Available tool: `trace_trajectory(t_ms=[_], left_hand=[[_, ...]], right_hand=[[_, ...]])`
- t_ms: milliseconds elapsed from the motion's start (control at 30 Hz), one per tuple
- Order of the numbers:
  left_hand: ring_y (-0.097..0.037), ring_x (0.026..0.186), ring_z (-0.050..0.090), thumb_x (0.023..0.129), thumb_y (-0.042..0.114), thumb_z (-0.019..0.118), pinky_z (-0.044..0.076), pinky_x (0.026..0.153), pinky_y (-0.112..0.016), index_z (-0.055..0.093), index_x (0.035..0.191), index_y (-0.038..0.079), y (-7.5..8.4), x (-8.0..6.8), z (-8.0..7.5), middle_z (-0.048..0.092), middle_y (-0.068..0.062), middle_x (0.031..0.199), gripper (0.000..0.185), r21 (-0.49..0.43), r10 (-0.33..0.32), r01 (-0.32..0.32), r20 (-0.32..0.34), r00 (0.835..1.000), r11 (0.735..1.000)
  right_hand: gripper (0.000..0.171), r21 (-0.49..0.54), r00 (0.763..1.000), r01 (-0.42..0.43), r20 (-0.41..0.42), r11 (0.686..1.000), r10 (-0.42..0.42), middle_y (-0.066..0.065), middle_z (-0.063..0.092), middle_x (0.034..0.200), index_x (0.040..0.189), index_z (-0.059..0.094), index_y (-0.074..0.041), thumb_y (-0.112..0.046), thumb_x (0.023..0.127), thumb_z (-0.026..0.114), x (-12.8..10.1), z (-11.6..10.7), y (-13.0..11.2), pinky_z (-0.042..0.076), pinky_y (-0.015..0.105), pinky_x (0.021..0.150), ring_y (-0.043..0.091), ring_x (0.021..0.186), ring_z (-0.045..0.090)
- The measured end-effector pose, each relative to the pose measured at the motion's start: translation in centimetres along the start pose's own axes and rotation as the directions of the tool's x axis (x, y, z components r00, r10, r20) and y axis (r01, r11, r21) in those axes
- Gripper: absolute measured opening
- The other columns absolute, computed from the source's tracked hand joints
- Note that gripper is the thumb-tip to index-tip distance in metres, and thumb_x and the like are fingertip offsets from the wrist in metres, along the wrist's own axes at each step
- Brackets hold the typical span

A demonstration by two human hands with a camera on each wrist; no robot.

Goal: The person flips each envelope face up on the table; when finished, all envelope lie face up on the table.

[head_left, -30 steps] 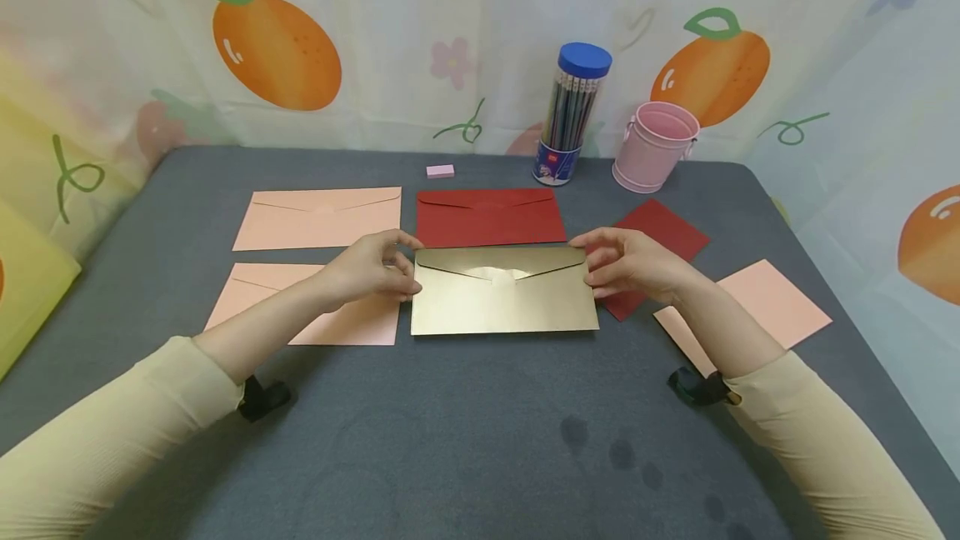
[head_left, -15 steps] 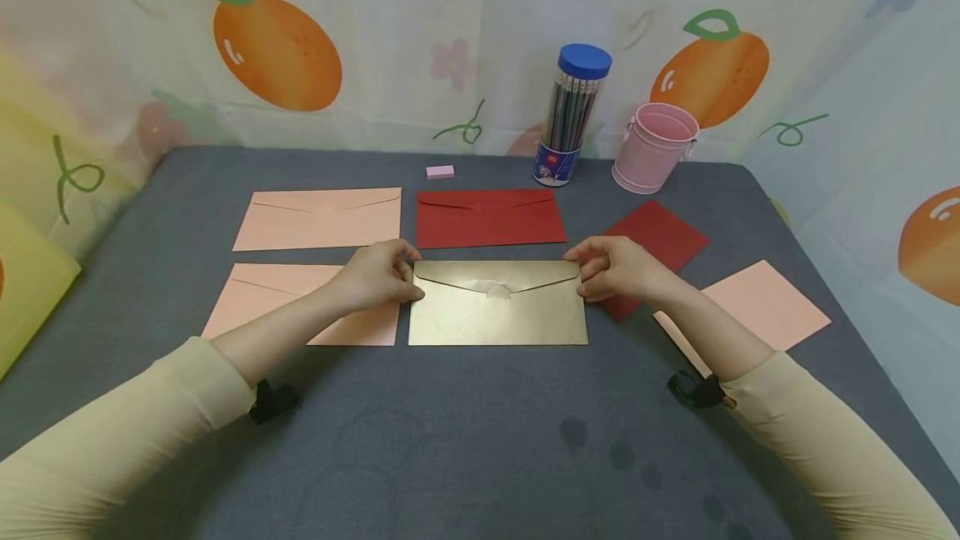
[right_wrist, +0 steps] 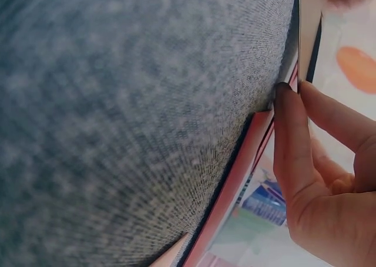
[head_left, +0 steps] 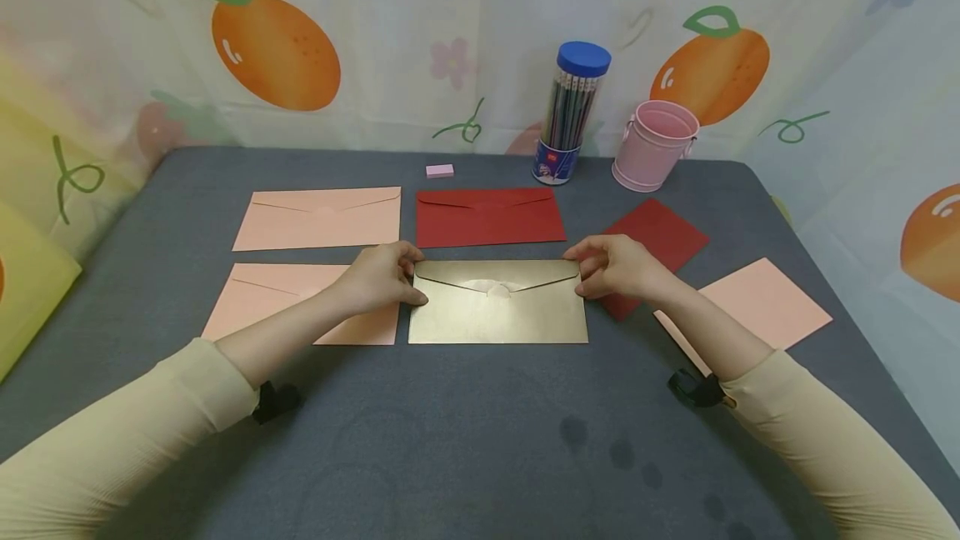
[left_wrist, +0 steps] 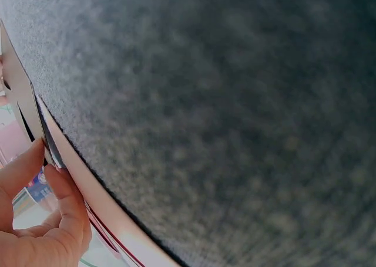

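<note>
gold envelope (head_left: 498, 311), flat, flap closed

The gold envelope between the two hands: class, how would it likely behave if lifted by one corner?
The gold envelope lies thin and flat on the table, so it is probably light and would bend slightly. Its glossy sheen suggests it may slip between fingertips. Being flat, it should not roll.

I've brought the gold envelope (head_left: 498, 303) down flat and square on the table (head_left: 480, 432), my left hand (head_left: 382, 277) and right hand (head_left: 617, 267) following its top corners.
</note>
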State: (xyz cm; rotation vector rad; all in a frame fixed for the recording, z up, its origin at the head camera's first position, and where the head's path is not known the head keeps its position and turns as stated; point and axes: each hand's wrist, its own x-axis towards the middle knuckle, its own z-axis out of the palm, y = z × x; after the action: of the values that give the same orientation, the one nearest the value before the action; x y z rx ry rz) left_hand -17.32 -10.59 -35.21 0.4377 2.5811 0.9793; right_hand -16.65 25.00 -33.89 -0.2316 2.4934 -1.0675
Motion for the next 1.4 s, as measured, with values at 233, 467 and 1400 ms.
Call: trace_trajectory(t_ms=[233, 467, 1400], left_hand=[[-0.02, 0.084, 0.069, 0.075, 0.011, 0.084, 0.053, 0.082, -0.033, 0.052, 0.131, -0.009, 0.06, 0.06, 0.17, 0.057, -0.024, 0.116, 0.068, 0.04, 0.002, -0.003, 0.021, 1.0, 0.999], [-0.024, 0.087, 0.07, 0.074, 0.013, 0.085, 0.053, 0.087, -0.039, 0.052, 0.13, -0.011, 0.07, 0.02, 0.22, 0.052, -0.026, 0.119, 0.069, 0.07, 0.017, -0.018, 0.022, 1.0, 0.997], [-0.024, 0.088, 0.066, 0.074, 0.012, 0.085, 0.052, 0.08, -0.031, 0.053, 0.129, -0.01, 0.37, -0.35, 0.47, 0.049, -0.026, 0.122, 0.066, 0.094, 0.026, -0.027, 0.012, 1.0, 0.995]], right_hand=[[0.045, -0.092, 0.999, 0.016, -0.034, 0.996, -0.019, 0.016, 0.073, 0.109, 0.125, 0.065, -0.008, -0.011, 0.082, 0.076, -0.09, 0.11, -0.24, 0.054, 0.028, 0.079, 0.024, 0.101, 0.067], [0.044, -0.149, 0.998, 0.035, -0.051, 0.988, -0.043, 0.015, 0.071, 0.109, 0.124, 0.067, -0.009, -0.011, 0.08, 0.076, -0.07, 0.27, -0.35, 0.054, 0.035, 0.084, 0.025, 0.102, 0.066], [0.049, -0.227, 0.994, 0.062, -0.077, 0.972, -0.081, 0.009, 0.071, 0.095, 0.122, 0.068, -0.012, -0.014, 0.075, 0.081, 0.11, 0.93, -0.46, 0.047, 0.027, 0.072, 0.017, 0.085, 0.062]])
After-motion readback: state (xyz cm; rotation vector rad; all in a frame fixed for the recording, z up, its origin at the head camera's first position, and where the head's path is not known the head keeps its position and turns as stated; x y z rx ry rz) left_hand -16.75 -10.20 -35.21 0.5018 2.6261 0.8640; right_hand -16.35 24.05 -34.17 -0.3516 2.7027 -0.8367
